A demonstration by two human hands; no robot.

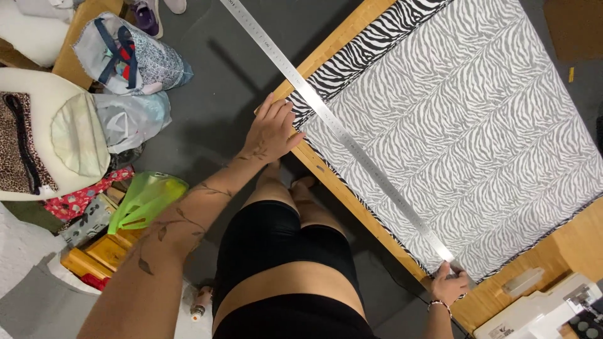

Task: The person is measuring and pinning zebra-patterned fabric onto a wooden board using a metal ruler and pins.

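Here: left hand (271,130) flat, fingers spread, pressing long metal ruler (339,130) and edge of zebra-print fabric (452,119) at table corner. Right hand (448,286) pinching ruler's near end against fabric, fingers curled on it. Ruler lies diagonally along fabric's edge, far end reaching out past table over dark floor. Fabric spread flat on wooden table (568,242). White sewing machine (546,311) near right hand. Green plastic bag (146,199) on floor, well apart.
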